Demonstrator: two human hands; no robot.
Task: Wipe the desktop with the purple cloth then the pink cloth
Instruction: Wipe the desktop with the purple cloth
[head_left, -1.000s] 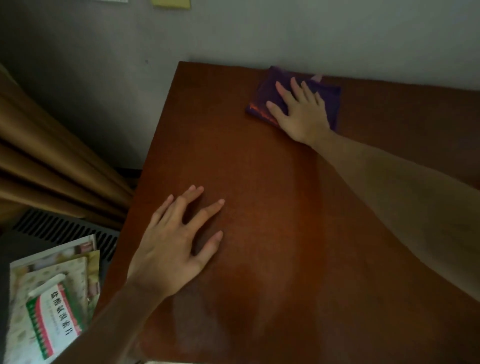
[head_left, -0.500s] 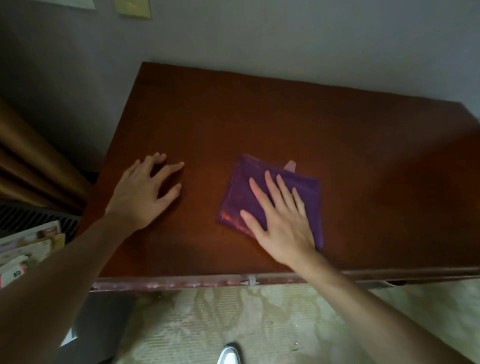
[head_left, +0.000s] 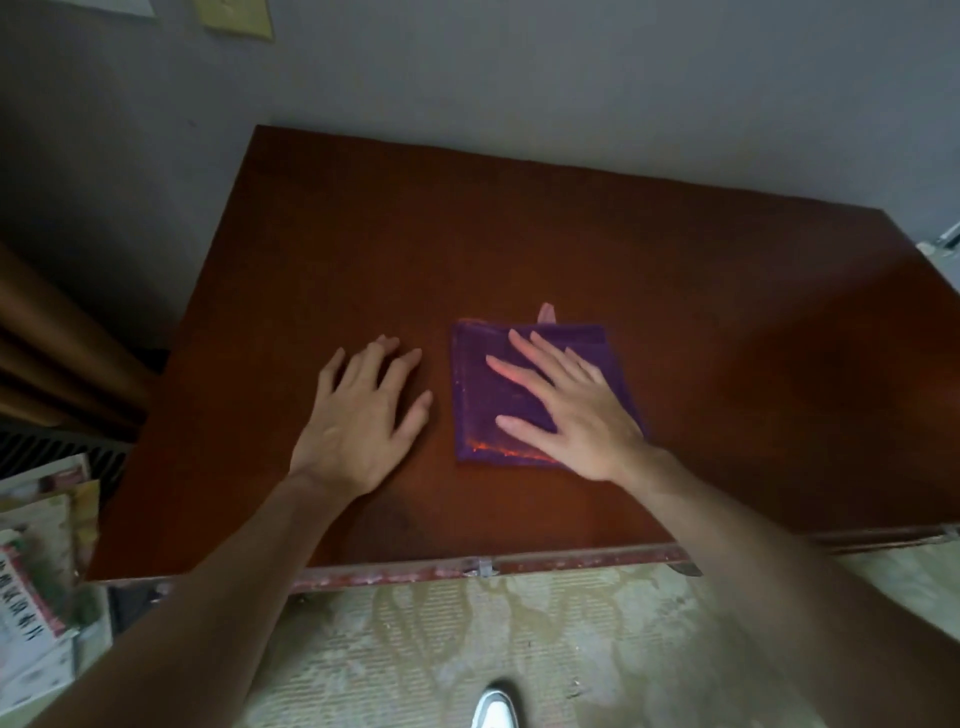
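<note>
On the desk (head_left: 519, 249), near its front edge:
Cloth (head_left: 488, 410): purple, folded square, lying flat.
Right hand (head_left: 576, 410): fingers spread straight, pressed flat on the cloth.
Left hand (head_left: 358, 421): fingers spread, resting on bare wood just beside the cloth.

Dim, warm light. The desk (head_left: 519, 249) darkens toward its far right side. Forearms blur at the bottom edge, the boxes (head_left: 36, 582) at left are soft, and wide-angle distortion bends the desk's edges.
</note>
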